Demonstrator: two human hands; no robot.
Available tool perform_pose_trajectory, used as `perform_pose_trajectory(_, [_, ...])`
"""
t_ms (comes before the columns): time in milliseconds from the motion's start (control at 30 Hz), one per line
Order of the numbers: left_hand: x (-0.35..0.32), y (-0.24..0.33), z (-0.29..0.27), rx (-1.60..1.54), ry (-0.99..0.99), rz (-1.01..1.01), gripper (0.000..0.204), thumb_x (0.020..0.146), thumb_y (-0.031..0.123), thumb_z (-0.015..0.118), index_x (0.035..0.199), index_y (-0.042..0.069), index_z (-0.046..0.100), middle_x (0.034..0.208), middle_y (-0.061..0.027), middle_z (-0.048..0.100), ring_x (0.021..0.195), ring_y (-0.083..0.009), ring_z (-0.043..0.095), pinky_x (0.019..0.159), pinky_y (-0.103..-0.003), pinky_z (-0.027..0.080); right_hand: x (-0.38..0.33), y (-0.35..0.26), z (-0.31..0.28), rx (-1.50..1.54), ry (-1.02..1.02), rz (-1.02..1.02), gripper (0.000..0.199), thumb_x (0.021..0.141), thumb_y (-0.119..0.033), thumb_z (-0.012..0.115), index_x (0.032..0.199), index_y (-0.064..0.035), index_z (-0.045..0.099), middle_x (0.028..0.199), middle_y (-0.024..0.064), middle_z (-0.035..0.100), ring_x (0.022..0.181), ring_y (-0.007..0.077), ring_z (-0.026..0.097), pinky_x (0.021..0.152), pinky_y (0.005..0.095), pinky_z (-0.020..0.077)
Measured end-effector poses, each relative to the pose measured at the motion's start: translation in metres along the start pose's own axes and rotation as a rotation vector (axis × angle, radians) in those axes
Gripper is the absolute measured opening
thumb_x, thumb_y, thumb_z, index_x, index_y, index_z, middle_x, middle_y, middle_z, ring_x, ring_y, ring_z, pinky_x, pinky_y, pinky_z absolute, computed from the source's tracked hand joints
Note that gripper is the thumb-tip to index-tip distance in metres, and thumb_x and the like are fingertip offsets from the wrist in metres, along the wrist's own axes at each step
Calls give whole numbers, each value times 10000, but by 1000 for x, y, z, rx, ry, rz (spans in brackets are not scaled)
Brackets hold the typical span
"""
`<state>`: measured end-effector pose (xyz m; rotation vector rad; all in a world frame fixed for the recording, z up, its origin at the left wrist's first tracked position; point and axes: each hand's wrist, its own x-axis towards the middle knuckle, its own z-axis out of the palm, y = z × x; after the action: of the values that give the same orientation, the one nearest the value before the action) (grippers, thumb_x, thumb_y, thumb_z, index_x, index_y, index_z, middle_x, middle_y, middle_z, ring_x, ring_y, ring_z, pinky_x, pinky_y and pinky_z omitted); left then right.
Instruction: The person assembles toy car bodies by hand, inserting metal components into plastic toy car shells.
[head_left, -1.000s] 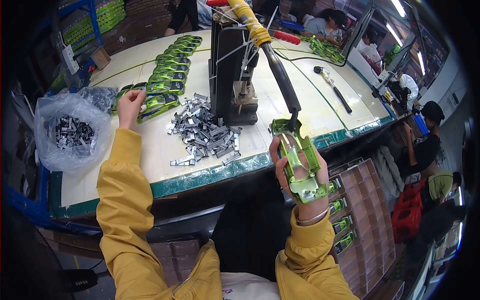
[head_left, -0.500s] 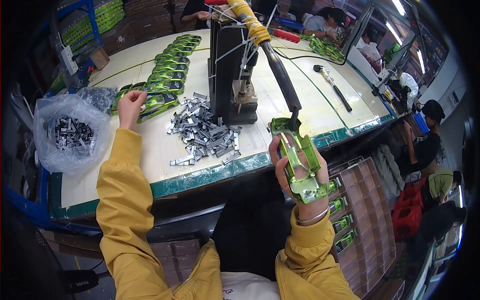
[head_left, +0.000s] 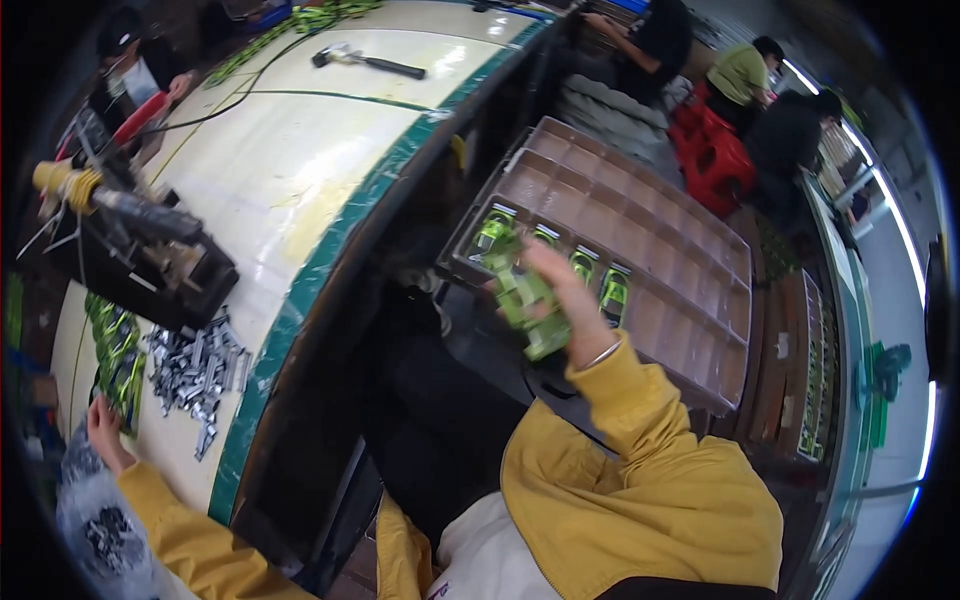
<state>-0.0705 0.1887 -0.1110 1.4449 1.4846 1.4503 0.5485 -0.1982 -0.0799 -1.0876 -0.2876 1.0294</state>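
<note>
My right hand [head_left: 572,290], smeared by motion, grips a translucent green toy car body [head_left: 530,300] over the near edge of a brown compartment tray [head_left: 665,265]. Inside the tray, several green-and-black toy car bodies [head_left: 613,297] lie in one row of compartments. On the table's far left, my left hand [head_left: 108,435] has its fingers closed at the near end of a line of green toy car bodies [head_left: 122,372]. A car body there is partly covered by the fingers. Loose silver metal clips [head_left: 195,365] lie in a pile beside that hand.
A black press-like fixture [head_left: 150,255] with yellow wrapping stands behind the clips. A plastic bag [head_left: 110,540] of clips sits at lower left. A hammer [head_left: 370,65] lies farther up the table. Red stools [head_left: 710,150] and other people are beyond the tray.
My view has swung right, toward the tray. My right hand has carried the toy car body from beside the press to the tray's edge. My left hand stays by the line of car bodies.
</note>
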Motion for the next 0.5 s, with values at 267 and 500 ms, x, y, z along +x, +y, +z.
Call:
perform_pose_trajectory(267, [-11,14,5,24,70,-28,199,787,210,610,924,67,594,672,55,480,526,-9,377,415,-145,275,140,-43,-239,-1092,507,-259,455,723,-233,552,1109,4,503,1021,149,570,918,225,542,794,293,404])
perform_pose_trajectory(500, [-65,56,50,21,-2,-30,177,775,203,610,835,38,597,645,32,506,516,-29,436,430,-163,340,193,-53,-260,-1716,704,-14,481,713,-363,519,1003,17,559,1072,275,498,1021,386,476,873,414,387])
